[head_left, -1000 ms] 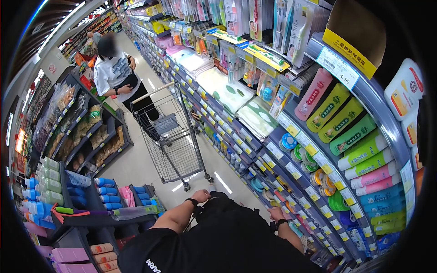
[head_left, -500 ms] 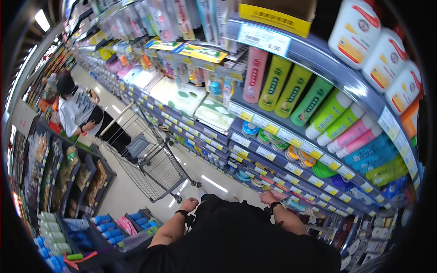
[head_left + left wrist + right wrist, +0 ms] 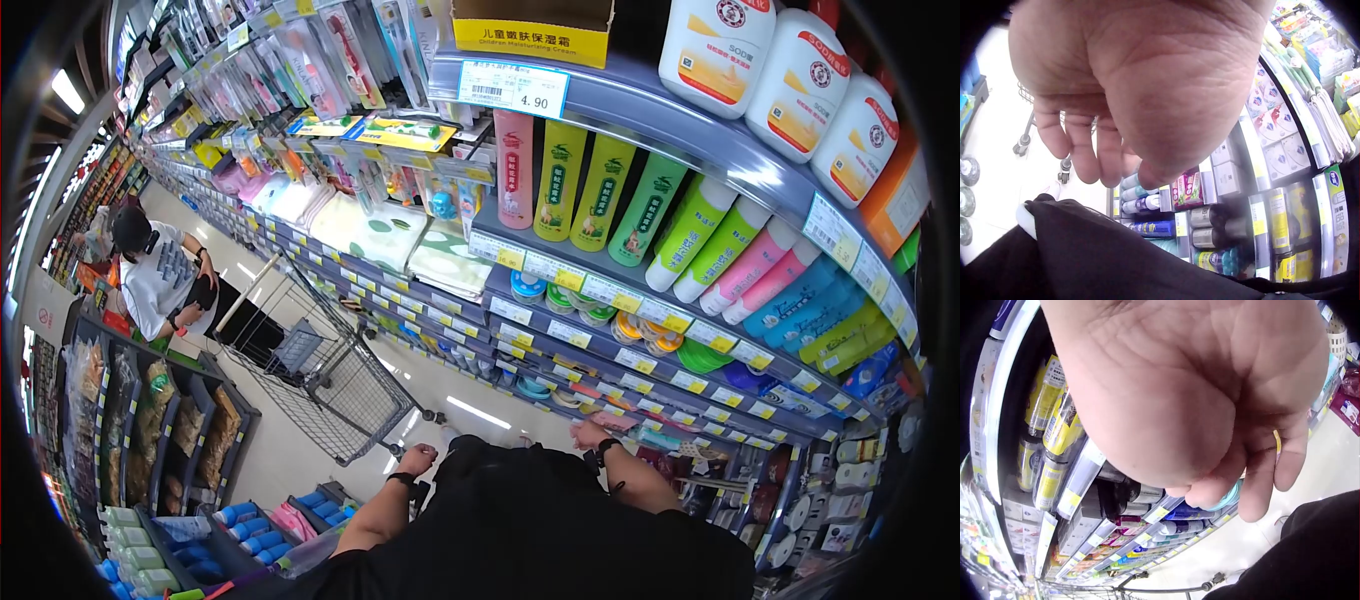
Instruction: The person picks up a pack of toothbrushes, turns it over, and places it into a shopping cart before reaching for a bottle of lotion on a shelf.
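In the head view my left hand (image 3: 418,460) hangs in front of my body, below the cart's wheels, touching nothing. Its loosely bent fingers (image 3: 1083,147) hold nothing in the left wrist view. My right hand (image 3: 590,434) is held out near the lower shelves at the right. The right wrist view shows that palm (image 3: 1166,419) with loosely curled, empty fingers (image 3: 1260,487). Just ahead stands an empty wire shopping cart (image 3: 330,385).
A person (image 3: 160,270) in a white shirt stands beyond the cart. Long shelving (image 3: 600,270) with bottles, tins and towels runs along the right. Angled bins (image 3: 190,420) and blue-capped bottles (image 3: 250,530) line the left. Pale floor (image 3: 440,375) lies between.
The head view has swung toward the right-hand shelves, so the cart and the person appear farther left. My right hand has come up into clearer view; both hands remain empty.
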Action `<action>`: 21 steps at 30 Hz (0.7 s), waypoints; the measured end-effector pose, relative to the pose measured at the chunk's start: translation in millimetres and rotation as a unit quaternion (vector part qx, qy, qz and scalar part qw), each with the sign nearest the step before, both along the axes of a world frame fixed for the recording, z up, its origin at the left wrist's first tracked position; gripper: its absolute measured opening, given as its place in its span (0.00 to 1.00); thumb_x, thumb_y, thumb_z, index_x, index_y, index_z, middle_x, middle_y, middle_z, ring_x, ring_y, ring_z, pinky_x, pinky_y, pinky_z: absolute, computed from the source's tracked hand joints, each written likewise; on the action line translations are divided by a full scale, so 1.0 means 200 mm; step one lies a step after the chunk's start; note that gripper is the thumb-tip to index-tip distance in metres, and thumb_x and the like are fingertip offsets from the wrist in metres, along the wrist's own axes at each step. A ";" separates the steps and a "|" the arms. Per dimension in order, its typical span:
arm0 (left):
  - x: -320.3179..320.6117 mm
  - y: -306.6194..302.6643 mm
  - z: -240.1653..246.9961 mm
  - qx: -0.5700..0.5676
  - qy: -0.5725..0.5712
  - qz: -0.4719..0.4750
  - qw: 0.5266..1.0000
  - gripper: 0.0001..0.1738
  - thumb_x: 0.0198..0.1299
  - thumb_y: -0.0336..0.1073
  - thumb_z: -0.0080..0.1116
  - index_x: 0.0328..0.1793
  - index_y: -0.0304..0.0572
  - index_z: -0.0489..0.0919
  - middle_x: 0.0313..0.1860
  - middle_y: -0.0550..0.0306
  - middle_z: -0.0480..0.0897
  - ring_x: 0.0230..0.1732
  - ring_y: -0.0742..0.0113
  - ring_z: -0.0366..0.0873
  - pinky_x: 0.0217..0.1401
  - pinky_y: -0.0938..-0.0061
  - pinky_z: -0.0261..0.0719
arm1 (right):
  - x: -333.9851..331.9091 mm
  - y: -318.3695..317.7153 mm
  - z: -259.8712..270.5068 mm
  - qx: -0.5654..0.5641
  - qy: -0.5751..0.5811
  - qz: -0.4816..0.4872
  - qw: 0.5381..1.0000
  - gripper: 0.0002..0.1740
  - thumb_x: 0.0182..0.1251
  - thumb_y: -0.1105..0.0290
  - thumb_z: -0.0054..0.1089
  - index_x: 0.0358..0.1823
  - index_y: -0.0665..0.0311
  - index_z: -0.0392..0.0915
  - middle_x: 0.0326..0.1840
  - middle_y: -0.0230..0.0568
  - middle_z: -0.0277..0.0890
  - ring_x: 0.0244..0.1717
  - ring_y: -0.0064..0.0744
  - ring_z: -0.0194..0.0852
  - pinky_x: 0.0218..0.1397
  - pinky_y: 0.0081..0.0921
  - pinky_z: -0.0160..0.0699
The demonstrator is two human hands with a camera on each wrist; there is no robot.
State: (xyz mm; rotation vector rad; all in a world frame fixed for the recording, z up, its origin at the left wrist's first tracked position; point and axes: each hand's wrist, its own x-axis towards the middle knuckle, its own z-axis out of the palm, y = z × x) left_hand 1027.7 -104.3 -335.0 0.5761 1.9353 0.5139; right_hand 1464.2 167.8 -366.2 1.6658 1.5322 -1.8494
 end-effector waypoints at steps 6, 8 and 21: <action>0.00 0.01 0.03 -0.006 0.014 -0.016 1.000 0.18 0.58 0.46 0.62 0.44 0.39 0.83 0.34 0.55 0.86 0.34 0.66 0.85 0.45 0.71 0.81 | 0.01 -0.01 -0.01 -0.012 0.012 -0.027 1.000 0.25 0.74 0.48 0.53 0.39 0.68 0.75 0.22 0.38 0.72 0.22 0.30 0.76 0.25 0.28 0.75; 0.00 0.01 0.03 -0.007 0.014 -0.020 1.000 0.18 0.58 0.46 0.62 0.45 0.39 0.83 0.35 0.55 0.86 0.35 0.66 0.85 0.46 0.70 0.81 | 0.03 0.00 0.01 -0.021 -0.012 -0.040 0.999 0.27 0.73 0.46 0.54 0.36 0.68 0.75 0.21 0.36 0.69 0.21 0.31 0.75 0.25 0.29 0.76; 0.02 -0.15 0.06 -0.059 0.044 -0.041 0.996 0.19 0.57 0.48 0.60 0.45 0.42 0.84 0.37 0.52 0.87 0.38 0.62 0.86 0.49 0.68 0.80 | -0.04 -0.08 0.11 -0.014 -0.016 -0.034 0.999 0.09 0.59 0.69 0.58 0.29 0.70 0.77 0.23 0.40 0.70 0.20 0.28 0.73 0.19 0.30 0.69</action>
